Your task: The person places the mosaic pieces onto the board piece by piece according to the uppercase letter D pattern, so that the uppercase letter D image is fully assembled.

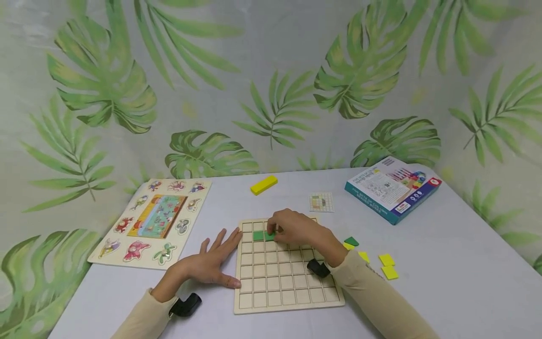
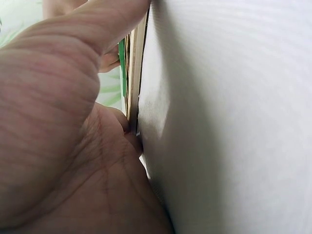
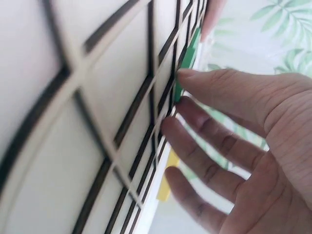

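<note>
A wooden grid board (image 1: 288, 282) lies on the white table in front of me. A green piece (image 1: 259, 236) sits in its second row near the left. My right hand (image 1: 274, 230) reaches over the board's top, fingertips resting on that piece. The right wrist view shows the right hand (image 3: 234, 126) with fairly straight fingers, the index tip touching the green piece (image 3: 192, 46) on the board (image 3: 97, 122). My left hand (image 1: 228, 256) lies flat on the table, its fingers against the board's left edge. In the left wrist view the left hand (image 2: 63, 122) presses the board's edge (image 2: 134, 73).
Loose yellow tiles (image 1: 387, 266) and a green tile (image 1: 351, 241) lie right of the board. Behind it are a long yellow block (image 1: 264, 184), a small grid card (image 1: 321, 202) and a game box (image 1: 393, 188). An animal peg puzzle (image 1: 154, 221) lies at the left.
</note>
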`<act>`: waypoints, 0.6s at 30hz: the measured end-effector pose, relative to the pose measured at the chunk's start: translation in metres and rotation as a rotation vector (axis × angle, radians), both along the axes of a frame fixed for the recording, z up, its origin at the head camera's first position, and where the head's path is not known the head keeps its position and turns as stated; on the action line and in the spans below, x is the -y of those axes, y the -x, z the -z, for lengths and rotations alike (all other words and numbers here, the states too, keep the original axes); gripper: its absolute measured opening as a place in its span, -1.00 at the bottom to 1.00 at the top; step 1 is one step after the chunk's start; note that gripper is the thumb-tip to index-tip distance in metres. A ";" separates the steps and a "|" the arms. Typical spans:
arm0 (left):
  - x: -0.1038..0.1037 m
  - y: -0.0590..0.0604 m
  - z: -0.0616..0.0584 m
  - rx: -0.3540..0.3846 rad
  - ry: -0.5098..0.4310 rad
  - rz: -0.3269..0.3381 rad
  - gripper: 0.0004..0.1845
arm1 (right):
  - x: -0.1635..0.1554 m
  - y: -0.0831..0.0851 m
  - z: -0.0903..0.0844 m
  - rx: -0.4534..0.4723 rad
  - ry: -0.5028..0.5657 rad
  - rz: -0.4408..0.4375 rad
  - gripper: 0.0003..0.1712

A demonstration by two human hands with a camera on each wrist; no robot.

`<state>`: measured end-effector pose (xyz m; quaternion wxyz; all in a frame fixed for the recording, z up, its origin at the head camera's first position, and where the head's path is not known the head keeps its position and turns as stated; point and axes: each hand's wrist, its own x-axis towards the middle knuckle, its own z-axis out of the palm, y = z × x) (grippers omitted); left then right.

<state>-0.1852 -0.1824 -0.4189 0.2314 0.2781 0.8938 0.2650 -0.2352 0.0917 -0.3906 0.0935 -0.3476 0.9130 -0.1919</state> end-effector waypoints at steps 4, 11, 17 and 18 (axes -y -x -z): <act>0.000 0.000 0.004 0.003 0.006 0.005 0.32 | 0.001 -0.003 0.002 -0.006 0.008 0.027 -0.90; 0.000 0.001 0.005 -0.007 0.005 0.004 0.32 | 0.006 -0.003 0.003 -0.052 -0.015 0.047 -0.98; 0.001 0.002 0.005 0.000 -0.003 0.002 0.33 | 0.003 -0.002 -0.003 -0.018 -0.050 0.018 -0.92; 0.001 0.002 0.005 -0.002 -0.004 0.002 0.33 | 0.001 -0.002 -0.004 -0.019 -0.055 0.009 -0.91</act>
